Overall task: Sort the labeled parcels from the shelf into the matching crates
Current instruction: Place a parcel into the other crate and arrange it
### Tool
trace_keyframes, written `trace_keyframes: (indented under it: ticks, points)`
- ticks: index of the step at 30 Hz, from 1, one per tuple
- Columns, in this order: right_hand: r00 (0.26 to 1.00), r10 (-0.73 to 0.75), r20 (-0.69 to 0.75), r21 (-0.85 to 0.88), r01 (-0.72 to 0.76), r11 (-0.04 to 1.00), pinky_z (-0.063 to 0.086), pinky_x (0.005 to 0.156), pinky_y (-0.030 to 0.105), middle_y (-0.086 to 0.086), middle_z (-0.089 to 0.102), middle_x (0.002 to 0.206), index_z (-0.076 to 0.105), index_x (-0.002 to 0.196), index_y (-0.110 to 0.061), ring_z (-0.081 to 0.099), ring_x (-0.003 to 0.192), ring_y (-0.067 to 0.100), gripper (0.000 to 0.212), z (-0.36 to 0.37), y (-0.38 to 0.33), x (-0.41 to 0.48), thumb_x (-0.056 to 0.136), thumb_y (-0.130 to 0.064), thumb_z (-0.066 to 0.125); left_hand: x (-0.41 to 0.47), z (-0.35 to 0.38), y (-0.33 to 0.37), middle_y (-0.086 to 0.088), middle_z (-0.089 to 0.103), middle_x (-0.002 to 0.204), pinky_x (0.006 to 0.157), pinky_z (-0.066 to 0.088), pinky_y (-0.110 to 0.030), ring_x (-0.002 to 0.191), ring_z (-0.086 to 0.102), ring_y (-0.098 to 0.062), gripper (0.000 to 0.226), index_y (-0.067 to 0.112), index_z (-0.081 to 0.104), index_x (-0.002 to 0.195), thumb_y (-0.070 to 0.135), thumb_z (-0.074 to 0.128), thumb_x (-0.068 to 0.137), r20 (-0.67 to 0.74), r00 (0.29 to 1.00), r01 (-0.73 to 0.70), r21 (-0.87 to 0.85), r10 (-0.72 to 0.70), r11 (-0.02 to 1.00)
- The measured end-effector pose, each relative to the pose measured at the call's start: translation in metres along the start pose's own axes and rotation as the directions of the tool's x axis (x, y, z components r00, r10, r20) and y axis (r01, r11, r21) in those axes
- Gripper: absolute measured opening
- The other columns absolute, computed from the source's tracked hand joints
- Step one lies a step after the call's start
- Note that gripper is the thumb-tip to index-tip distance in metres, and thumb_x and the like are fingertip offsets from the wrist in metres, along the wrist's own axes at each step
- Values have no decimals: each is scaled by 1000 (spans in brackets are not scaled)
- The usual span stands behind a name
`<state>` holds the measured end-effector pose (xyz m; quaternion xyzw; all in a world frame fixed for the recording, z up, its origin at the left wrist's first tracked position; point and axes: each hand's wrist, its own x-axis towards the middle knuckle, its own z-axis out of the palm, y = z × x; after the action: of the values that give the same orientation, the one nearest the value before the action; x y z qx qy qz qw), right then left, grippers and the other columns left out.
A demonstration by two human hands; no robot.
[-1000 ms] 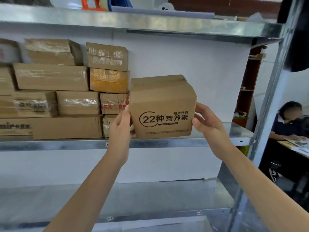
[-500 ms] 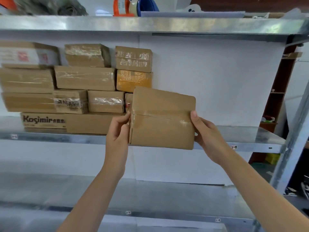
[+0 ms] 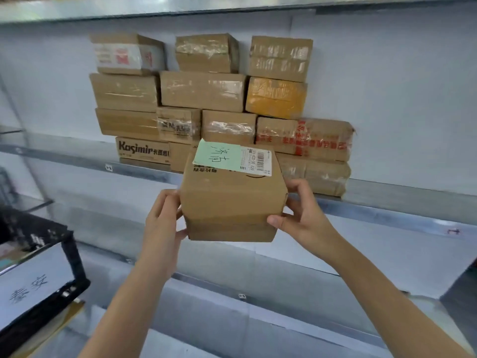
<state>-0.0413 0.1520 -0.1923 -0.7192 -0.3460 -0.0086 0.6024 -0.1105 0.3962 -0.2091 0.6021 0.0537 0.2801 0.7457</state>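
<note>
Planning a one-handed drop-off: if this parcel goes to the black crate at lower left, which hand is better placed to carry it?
Left, probably. The left hand holds the parcel on the side nearest the black crate; the right hand holds the far side and would have to reach across.

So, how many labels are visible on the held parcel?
2. A green handwritten note lies on the left of the upper face of the parcel; a white barcode label lies right of it. Hidden faces may carry more.
</note>
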Motion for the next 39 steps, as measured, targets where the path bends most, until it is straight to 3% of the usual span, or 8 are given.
trace_keyframes:
  ticks: [4,9,16,21,26,32,36,39]
  points:
    - [997,18,78,59,-23,998,54,93,28,-7,48,133,40,118,-25,48,134,18,55,36,16,18,86,8,69,0,-37,-2,14,73,102,75,60,-41,105,65,-12,27,51,67,83,74,57,72,-40,986,160,-39,-162,986]
    - [980,46,196,41,-55,998,45,110,37,-25,49,132,39,119,-32,46,134,7,63,85,32,31,82,1,76,-8,-91,-2,4,69,122,79,60,-51,111,66,-20,93,38,58,125,87,71,47,-93,942,318,-62,-322,946]
    - [945,126,301,198,-191,961,52,93,29,-15,54,128,41,113,-25,55,117,3,84,160,33,61,62,-90,54,-31,-149,8,-9,61,133,90,53,-63,122,57,-32,88,27,51,135,68,61,57,-224,915,341,-14,-336,940]
    - [906,173,387,373,-325,869,47,83,28,-14,67,109,49,97,-28,63,97,-3,44,233,34,89,80,-64,67,-36,-201,20,-5,67,126,90,51,-66,117,61,-32,58,40,66,117,59,56,63,-398,858,319,-83,-325,944]
    - [822,126,555,431,-414,802,49,90,31,-10,65,127,56,121,-44,62,116,7,46,309,30,111,79,-53,73,-46,-265,38,4,72,115,84,56,-61,113,62,-29,39,44,73,103,54,51,72,-516,805,278,-108,-293,954]
    - [609,18,793,355,-485,799,40,108,44,-11,52,148,43,145,-46,46,138,12,64,413,-1,136,87,-62,64,-56,-348,68,-8,65,128,82,57,-56,118,59,-35,51,28,57,135,46,44,89,-651,728,199,-97,-214,975]
    - [351,65,934,229,-729,645,53,95,41,0,58,143,57,137,-37,56,131,21,57,484,-15,152,85,-58,69,-66,-414,86,-9,66,128,91,50,-67,119,59,-38,54,27,56,137,46,44,87,-650,744,204,-5,-158,979]
    - [306,58,950,189,-716,672,54,91,47,1,60,141,61,132,-40,59,126,23,54,536,-23,162,83,-59,70,-77,-466,95,-2,68,126,91,51,-66,115,64,-34,68,33,54,137,60,53,74,-610,782,201,56,-126,978]
